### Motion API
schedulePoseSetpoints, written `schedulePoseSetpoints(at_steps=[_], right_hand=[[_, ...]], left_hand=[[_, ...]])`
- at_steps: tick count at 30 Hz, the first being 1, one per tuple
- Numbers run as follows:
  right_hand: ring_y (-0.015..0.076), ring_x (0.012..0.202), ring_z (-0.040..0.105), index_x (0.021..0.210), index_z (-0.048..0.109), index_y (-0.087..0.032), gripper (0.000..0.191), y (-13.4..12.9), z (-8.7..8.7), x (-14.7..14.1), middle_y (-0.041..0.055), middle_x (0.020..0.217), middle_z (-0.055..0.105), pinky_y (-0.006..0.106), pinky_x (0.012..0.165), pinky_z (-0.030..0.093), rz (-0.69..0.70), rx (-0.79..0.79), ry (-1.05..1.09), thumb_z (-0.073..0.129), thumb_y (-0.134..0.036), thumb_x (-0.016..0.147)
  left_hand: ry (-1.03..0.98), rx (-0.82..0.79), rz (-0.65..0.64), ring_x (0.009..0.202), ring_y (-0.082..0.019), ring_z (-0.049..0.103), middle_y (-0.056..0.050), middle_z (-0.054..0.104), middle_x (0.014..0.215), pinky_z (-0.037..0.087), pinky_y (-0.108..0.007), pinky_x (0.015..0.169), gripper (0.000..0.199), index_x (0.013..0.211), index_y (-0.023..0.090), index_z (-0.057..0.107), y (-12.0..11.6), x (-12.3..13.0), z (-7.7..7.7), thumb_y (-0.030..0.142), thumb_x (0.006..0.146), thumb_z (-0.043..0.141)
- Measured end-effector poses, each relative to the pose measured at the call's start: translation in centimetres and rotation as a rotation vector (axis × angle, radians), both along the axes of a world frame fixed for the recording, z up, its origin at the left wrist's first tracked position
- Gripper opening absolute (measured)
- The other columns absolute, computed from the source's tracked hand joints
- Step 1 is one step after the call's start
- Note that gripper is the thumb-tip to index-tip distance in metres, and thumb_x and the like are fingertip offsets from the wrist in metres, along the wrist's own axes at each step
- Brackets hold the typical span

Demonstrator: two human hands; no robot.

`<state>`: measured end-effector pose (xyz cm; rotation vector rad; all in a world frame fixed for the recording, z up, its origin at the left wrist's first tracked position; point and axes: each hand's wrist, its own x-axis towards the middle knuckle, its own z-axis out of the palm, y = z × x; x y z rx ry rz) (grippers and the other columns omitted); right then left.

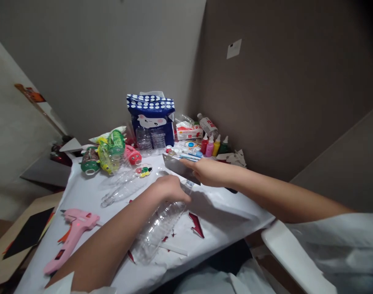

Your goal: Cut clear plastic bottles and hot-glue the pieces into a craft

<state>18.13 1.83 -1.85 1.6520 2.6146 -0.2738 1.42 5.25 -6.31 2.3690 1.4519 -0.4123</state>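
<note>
One white-covered table (229,222): room runs right of your clear bottle (158,230), past a red scrap (196,225), to the edge nearest you.
Bottle: lying before you, near that edge.
Pink glue gun (73,237): beside the left edge.
Your left hand (170,188): curled over the bottle, gripping it.
Your right hand (208,171): closed on the metal blade (177,168), index finger along its top; blade-to-bottle contact is hard to tell.
</note>
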Motion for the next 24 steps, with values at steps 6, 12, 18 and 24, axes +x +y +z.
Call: schedulePoseSetpoints(at_steps=[6, 12, 18, 24], right_hand=[[0.0102, 0.045, 0.036, 0.157, 0.017, -0.018, 0.069, -5.4, -0.8, 4.3, -0.0041, 0.058, 0.045, 0.021, 0.046, 0.027, -0.117, -0.080, 0.110, 0.038, -0.011, 0.092], [0.0104, 0.043, 0.035, 0.156, 0.023, -0.017, 0.067, -5.5, 0.1, 4.3, -0.0042, 0.056, 0.043, 0.021, 0.043, 0.025, -0.140, -0.082, 0.053, 0.038, -0.011, 0.091], [0.0106, 0.047, 0.037, 0.155, 0.024, -0.020, 0.071, -0.5, 0.4, 0.4, 0.0009, 0.065, 0.057, 0.023, 0.046, 0.024, -0.028, -0.037, -0.014, 0.043, -0.011, 0.087], [0.0114, 0.047, 0.037, 0.157, 0.012, -0.019, 0.080, -4.9, -0.9, 2.3, 0.0012, 0.065, 0.056, 0.023, 0.048, 0.024, -0.103, -0.019, -0.069, 0.046, -0.008, 0.086]], left_hand=[[0.006, -0.007, -0.037, 0.075, -0.030, 0.069, -0.013, 0.075, 0.085, 0.051, -0.032, 0.060, 0.065, 0.082, 0.016, 0.074, -0.1, 0.0, 0.0, 0.072, 0.052, 0.063], [0.002, -0.022, -0.028, 0.072, -0.028, 0.069, -0.012, 0.075, 0.084, 0.050, -0.031, 0.057, 0.061, 0.084, 0.016, 0.074, 0.2, 0.1, 0.0, 0.069, 0.054, 0.063], [0.010, -0.022, 0.023, 0.068, -0.027, 0.069, -0.009, 0.074, 0.073, 0.052, -0.032, 0.059, 0.055, 0.077, 0.017, 0.074, 0.2, 0.1, -0.2, 0.067, 0.056, 0.063], [0.003, -0.001, 0.006, 0.074, -0.029, 0.070, -0.011, 0.075, 0.082, 0.052, -0.033, 0.062, 0.060, 0.081, 0.018, 0.075, -0.1, 0.2, 0.0, 0.070, 0.054, 0.063]])
